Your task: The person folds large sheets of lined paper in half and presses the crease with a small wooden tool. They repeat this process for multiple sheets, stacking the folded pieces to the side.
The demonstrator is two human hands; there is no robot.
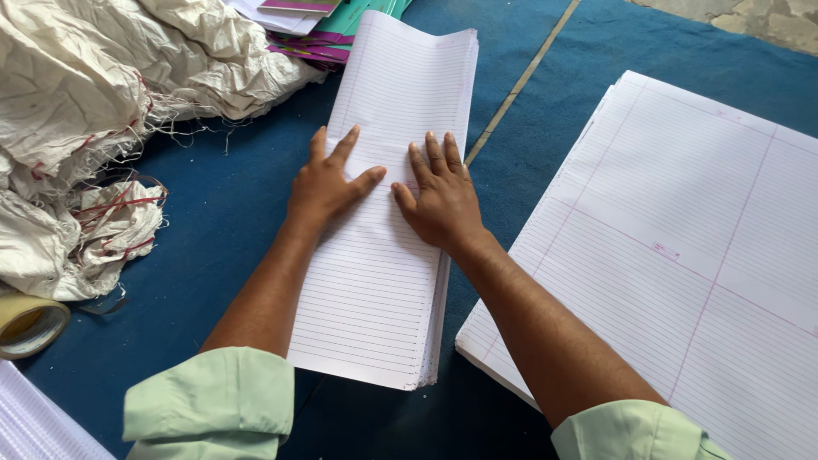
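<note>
Presently catalogued, one floor workspace on blue matting.

Item 1: ruled stack [375, 281], a narrow pile of lined sheets, running from near to far at centre. Far end bows upward slightly; near end lies flat with edges roughly squared.

Item 2: left hand [328, 183], palm down on the stack's left half, fingers spread and flat, gripping nothing.

Item 3: right hand [443, 200], palm down just beside the left, thumbs almost meeting, fingers extended and together, likewise holding nothing, only pressing.

Handling note, as a judgement: pressing a pile like this goes best with even weight from both palms, sweeping toward the bowed far end so the sheets settle without slipping sideways; the long edges want keeping flush.

Item 4: large sheets [682, 255], a broader ruled pile to the right, well apart from the hands, untouched.

Item 5: sack [94, 111], crumpled off-white woven bagging at far left, frayed threads loose. Contents cannot be told; it looks slack.

Item 6: covers [328, 25], teal and magenta card pieces at the far edge, partly under the stack's end.

Item 7: tape roll [30, 324], tan, near left edge, lying flat.

Item 8: white ruled corner, near left, mostly out of view.

No box, tray or bin appears; every pile rests directly on the mat [213, 247].
</note>
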